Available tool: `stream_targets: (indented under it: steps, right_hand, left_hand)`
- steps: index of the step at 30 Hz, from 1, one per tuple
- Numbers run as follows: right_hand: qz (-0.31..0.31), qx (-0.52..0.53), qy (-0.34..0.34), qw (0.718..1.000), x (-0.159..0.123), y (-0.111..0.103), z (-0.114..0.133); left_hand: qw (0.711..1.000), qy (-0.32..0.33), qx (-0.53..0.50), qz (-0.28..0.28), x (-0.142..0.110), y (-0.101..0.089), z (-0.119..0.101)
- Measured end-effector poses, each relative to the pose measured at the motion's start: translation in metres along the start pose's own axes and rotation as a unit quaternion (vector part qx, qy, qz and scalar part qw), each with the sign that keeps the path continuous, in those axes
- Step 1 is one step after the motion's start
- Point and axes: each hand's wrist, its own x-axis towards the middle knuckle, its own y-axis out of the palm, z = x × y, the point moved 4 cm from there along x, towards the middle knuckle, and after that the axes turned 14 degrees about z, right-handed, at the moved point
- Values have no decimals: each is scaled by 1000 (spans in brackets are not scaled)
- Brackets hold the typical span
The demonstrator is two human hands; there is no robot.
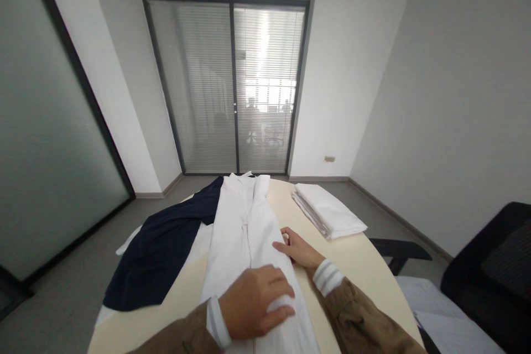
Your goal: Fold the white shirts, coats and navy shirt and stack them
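Note:
A long white garment [232,232] with a front opening lies lengthwise on the round cream table [340,282], its neck end at the far side. My left hand [255,301] is over its near part, palm down, with bent fingers and the thumb held apart from them. Whether the palm touches the cloth is hard to see. At the garment's right edge is my right hand [299,249], its thumb on top of the cloth and its fingers curled at the border; the fingertips are partly hidden. Left of the white garment spreads a dark navy cloth piece [161,249].
A folded white cloth [329,210] lies at the table's far right. A black office chair [493,271] stands at the right, with papers [440,310] on its seat. Beyond the table are a glazed partition with blinds [199,94] and a wall socket [329,159].

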Motion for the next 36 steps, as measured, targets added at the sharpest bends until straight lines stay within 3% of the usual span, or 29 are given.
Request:
stream_targets:
  steps: [3, 5, 7, 9, 11, 14, 17, 20, 23, 28, 31, 36]
  right_hand:
    - [62, -8, 61, 996, -10, -6, -3]
    - [112, -16, 107, 988, -18, -9, -2]
    - [171, -30, 138, 975, -25, -9, -1]
    - [201, -49, 147, 967, -27, -7, 0]
    - [155, -72, 145, 975, -24, -8, -3]
    - [18, -104, 123, 987, -16, -13, -9]
    - [-8, -153, 110, 982, -12, -14, -11]
    - [-58, -292, 97, 950, -18, -17, 5]
    - [-95, -417, 27, 903, -26, -9, 33]
    - [103, -413, -111, 898, -39, 42, 64]
    - [175, -418, -157, 878, -46, 69, 71]
    - [209, -472, -182, 837, -43, 90, 65]
  left_hand:
    - [988, -155, 3, 11, -8, -4, 34]
    - [972, -220, -11, 80, -15, 6, 53]
    - [960, -235, -30, 148, -21, 16, 62]
    - [959, -215, -44, 180, -23, 20, 66]
    - [965, -187, -59, 174, -23, 16, 67]
    - [974, -150, -99, 141, -22, 5, 71]
    - [976, -117, -139, 119, -22, 1, 74]
    - [975, -84, -161, 129, -22, 5, 73]
    - [978, -88, -159, 98, -21, 6, 75]
    - [972, -187, -131, -52, -27, 3, 99]
    - [968, -196, -140, -64, -30, 8, 111]
    - [973, -166, -147, -65, -31, 15, 116]
